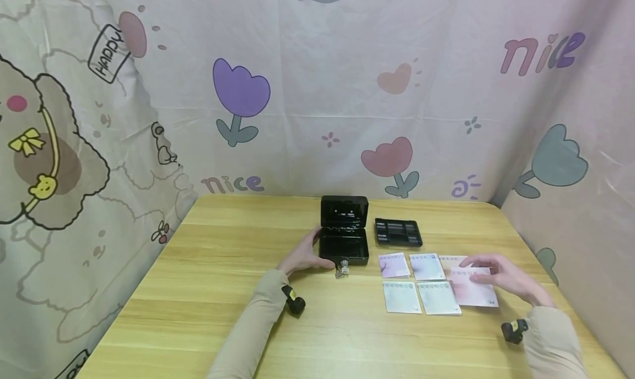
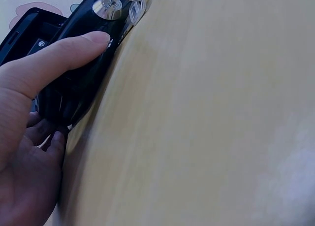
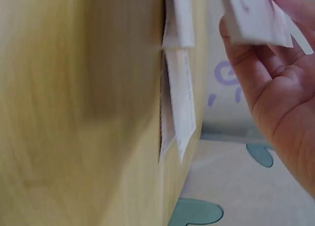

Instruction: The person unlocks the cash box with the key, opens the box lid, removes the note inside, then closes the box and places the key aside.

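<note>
A small black cash box (image 1: 343, 247) stands on the table with its lid raised. My left hand (image 1: 302, 256) grips its left side, the thumb (image 2: 81, 48) over the front face below the round lock (image 2: 107, 7). Keys on a ring (image 1: 341, 270) hang at that lock. On the right, my right hand (image 1: 501, 277) pinches a pale pink memo pad (image 1: 473, 288) between thumb and fingers. In the right wrist view this pad (image 3: 256, 19) is held up off the table, partly cut off by the frame. Behind it, another pad (image 1: 452, 260) is partly covered.
Several pastel memo pads lie in two rows, among them a purple one (image 1: 394, 265), a bluish one (image 1: 428, 266) and greenish ones (image 1: 402, 297). A black compartment tray (image 1: 398, 233) lies right of the box. Printed cloth (image 1: 307, 92) hangs behind the wooden table (image 1: 347, 340).
</note>
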`<state>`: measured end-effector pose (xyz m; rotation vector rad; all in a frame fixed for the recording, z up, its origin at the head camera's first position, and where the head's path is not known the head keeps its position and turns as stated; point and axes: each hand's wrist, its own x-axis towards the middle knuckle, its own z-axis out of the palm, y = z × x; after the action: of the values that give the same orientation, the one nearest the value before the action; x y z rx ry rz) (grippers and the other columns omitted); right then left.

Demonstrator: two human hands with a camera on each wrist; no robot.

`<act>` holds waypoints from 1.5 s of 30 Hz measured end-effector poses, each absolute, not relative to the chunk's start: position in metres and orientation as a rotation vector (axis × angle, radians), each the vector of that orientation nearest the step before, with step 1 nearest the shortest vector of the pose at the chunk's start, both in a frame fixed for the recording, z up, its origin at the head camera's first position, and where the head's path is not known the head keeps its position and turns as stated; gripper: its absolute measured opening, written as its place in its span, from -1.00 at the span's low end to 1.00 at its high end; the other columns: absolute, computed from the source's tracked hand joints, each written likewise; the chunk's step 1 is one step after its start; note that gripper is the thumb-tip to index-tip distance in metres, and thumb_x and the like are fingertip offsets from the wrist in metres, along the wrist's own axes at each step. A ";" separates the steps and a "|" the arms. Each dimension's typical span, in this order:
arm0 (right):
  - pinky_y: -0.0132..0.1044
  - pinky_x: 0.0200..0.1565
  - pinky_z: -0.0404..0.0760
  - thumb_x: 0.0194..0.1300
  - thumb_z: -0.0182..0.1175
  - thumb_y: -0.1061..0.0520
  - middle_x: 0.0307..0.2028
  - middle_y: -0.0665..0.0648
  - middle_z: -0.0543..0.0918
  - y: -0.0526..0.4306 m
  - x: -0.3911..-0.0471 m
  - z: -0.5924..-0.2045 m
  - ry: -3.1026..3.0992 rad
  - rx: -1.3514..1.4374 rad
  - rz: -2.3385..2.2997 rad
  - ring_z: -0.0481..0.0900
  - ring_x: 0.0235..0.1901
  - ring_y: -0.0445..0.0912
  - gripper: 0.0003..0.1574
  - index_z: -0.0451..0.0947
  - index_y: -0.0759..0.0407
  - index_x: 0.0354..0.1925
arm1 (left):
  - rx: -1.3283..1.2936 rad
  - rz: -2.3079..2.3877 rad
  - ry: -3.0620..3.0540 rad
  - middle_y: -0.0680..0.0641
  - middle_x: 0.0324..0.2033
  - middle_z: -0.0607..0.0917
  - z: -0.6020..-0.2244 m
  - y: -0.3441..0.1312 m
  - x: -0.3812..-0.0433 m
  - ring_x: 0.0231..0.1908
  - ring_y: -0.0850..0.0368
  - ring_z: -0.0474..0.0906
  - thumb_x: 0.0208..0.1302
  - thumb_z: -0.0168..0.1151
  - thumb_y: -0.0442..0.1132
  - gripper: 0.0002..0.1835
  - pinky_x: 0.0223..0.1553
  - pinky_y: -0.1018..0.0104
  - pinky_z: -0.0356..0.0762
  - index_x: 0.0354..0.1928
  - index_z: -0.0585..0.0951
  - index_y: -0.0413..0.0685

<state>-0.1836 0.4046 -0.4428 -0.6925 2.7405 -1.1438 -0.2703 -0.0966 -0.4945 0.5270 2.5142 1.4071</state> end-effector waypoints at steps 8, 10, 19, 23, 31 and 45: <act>-0.49 -0.20 0.45 0.28 0.29 0.26 -0.10 -0.31 0.70 0.412 -0.182 -0.447 2.697 -0.644 -1.119 0.50 -0.12 -0.51 -0.73 0.65 0.25 -0.03 | 0.533 1.407 2.506 -0.33 0.56 0.09 -0.493 -0.097 -0.269 0.52 -0.30 0.13 -0.10 0.65 -0.13 0.30 0.56 -0.09 0.17 0.58 -0.02 -0.23; -0.49 -0.21 0.45 0.27 0.30 0.24 -0.10 -0.32 0.69 0.412 -0.182 -0.447 2.682 -0.620 -1.111 0.49 -0.13 -0.51 -0.71 0.65 0.25 -0.03 | 0.533 1.421 2.497 -0.34 0.56 0.09 -0.493 -0.097 -0.268 0.52 -0.31 0.12 -0.10 0.65 -0.14 0.30 0.55 -0.11 0.17 0.58 -0.02 -0.24; -0.53 -0.22 0.50 0.18 0.37 0.27 -0.24 -0.15 0.71 0.411 -0.182 -0.455 2.685 -0.581 -1.099 0.52 -0.23 -0.48 -0.77 0.63 0.26 -0.16 | 0.518 1.433 2.494 -0.33 0.56 0.09 -0.492 -0.096 -0.268 0.52 -0.31 0.12 -0.08 0.64 -0.14 0.28 0.56 -0.10 0.16 0.58 -0.01 -0.23; -0.53 -0.27 0.50 0.14 0.37 0.31 -0.34 -0.09 0.67 0.409 -0.182 -0.459 2.704 -0.557 -1.092 0.51 -0.32 -0.45 -0.82 0.61 0.30 -0.24 | 0.547 1.432 2.498 -0.36 0.55 0.09 -0.492 -0.097 -0.267 0.52 -0.34 0.11 -0.07 0.63 -0.12 0.28 0.55 -0.13 0.16 0.58 -0.02 -0.25; -0.47 -0.36 0.44 0.04 0.45 0.31 -0.40 -0.05 0.65 0.404 -0.182 -0.466 2.804 -0.510 -1.025 0.42 -0.40 -0.42 -0.80 0.63 0.27 -0.33 | 0.543 1.433 2.502 -0.36 0.56 0.08 -0.492 -0.097 -0.267 0.52 -0.34 0.11 -0.07 0.63 -0.11 0.28 0.55 -0.13 0.17 0.57 -0.02 -0.26; -0.46 -0.16 0.43 -0.08 0.51 0.26 -0.37 -0.03 0.65 0.394 -0.181 -0.468 2.880 -0.443 -0.928 0.42 -0.29 -0.39 -0.75 0.64 0.17 -0.38 | 0.528 1.418 2.501 -0.34 0.56 0.09 -0.493 -0.096 -0.269 0.52 -0.30 0.12 -0.09 0.65 -0.14 0.28 0.56 -0.09 0.17 0.58 -0.01 -0.24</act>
<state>-0.1814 0.3936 -0.4683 -0.4432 2.8801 -0.9280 -0.2694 -0.0962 -0.4929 0.5275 2.5013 1.4182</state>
